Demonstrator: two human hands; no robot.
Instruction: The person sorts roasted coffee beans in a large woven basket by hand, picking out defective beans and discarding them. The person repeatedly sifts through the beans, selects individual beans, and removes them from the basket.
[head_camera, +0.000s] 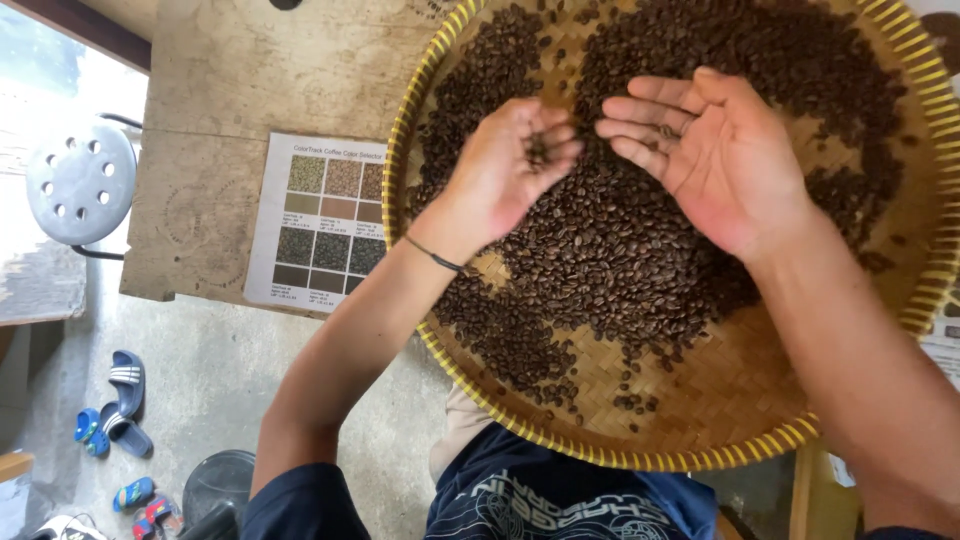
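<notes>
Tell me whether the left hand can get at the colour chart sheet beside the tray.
Probably yes: the left hand, cupping a few beans, is over the woven tray, near its left rim; the chart sheet lies uncovered just beyond.
</notes>
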